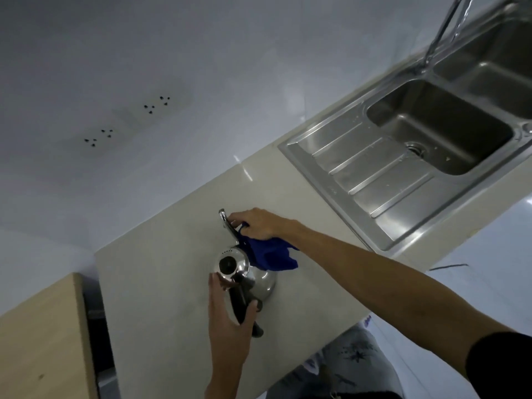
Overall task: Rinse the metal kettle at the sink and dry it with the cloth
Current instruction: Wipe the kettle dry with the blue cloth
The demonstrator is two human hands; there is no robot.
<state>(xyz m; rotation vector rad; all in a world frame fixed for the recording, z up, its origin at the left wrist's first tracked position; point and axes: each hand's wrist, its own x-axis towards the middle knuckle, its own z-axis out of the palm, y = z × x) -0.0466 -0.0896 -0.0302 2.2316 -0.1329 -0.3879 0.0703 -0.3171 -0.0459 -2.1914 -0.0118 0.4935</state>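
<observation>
Furthest left of the kettle, a wooden cabinet (43, 335) is butting against the pale table (161, 283). The kettle (260, 280) itself is standing upright on the table, well left of the sink (359, 180) and apart from it. The left hand (227, 315) is reaching in from the near side of the kettle, its fingers closing around the black handle (243, 305) and steadying it. The kettle's long axis is running from that handle, nearest the person, away to the thin spout (227, 226) on the far side. The right hand (254, 224) is pinching the blue cloth (272, 254) closed against the spout, with the rest of the cloth hanging over the kettle's right shoulder. Judging from this, drying is under way at the spout, and the body below the cloth likely comes next; the right hand is nearer that work. Right of the kettle, the tap (443, 30) is standing over the sink basin, with what looks like water running.
</observation>
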